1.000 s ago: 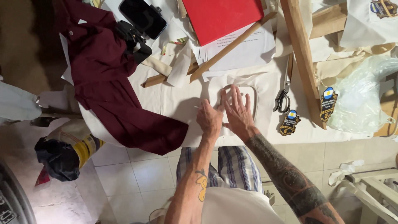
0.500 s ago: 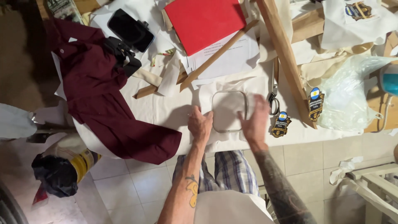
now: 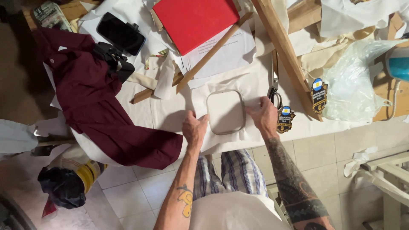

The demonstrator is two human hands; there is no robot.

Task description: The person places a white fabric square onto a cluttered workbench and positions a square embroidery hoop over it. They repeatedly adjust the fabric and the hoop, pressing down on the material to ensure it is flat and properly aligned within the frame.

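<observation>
Left hand (image 3: 195, 128): grip loose, fingers slightly curled and apart, pressed down on the cream cloth (image 3: 249, 87) at the left edge of the rounded-square frame (image 3: 225, 111). Thumb side touches or lies just beside the frame's rim; from this height I cannot tell which. Nothing is clamped in the hand.

Right hand (image 3: 265, 116): fingers spread, palm down, resting on the cloth against the frame's right edge. Grip apart, holding nothing; it flattens the fabric rather than grasping it.

Both forearms run up from the bottom of the view and converge on the frame, wrists straight, hands facing each other across it.

Frame position: flat on the cloth near the front edge of the table (image 3: 157, 111), between the two hands, cloth stretched inside it.

Surroundings: scissors (image 3: 274, 85) just beyond the right hand's fingertips. Two embroidered badges (image 3: 284, 119) to the right of that hand. Dark red shirt (image 3: 91, 110) draped over the table's left side, well apart from the left hand. Red folder (image 3: 194, 19) at the far side, a wooden strip (image 3: 213, 53) lying diagonally beneath it. Black phone (image 3: 121, 33) far left.
</observation>
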